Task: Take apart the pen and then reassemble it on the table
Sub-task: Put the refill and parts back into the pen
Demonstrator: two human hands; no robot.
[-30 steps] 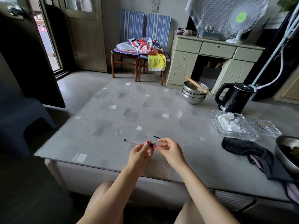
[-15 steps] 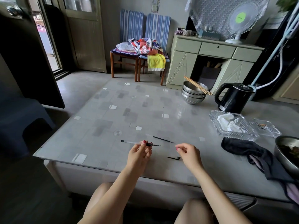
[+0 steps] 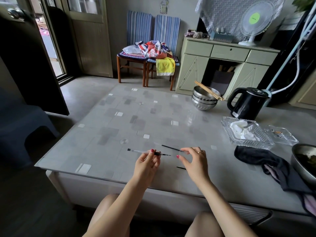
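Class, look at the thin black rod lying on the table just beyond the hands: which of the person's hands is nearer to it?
The right hand. Its fingertips are at the near end of the thin black rod, seemingly touching it. The left hand is off to the rod's left, gripping the clear pen barrel.

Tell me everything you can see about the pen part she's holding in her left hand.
The pen barrel is a slim clear plastic tube with a small black cap at its far left end, a black grip section and a thin pointed tip sticking out to the right. It lies roughly level, pointing left to right, just above the table near its front edge. The left hand pinches it at the grip; the right hand is apart from it.
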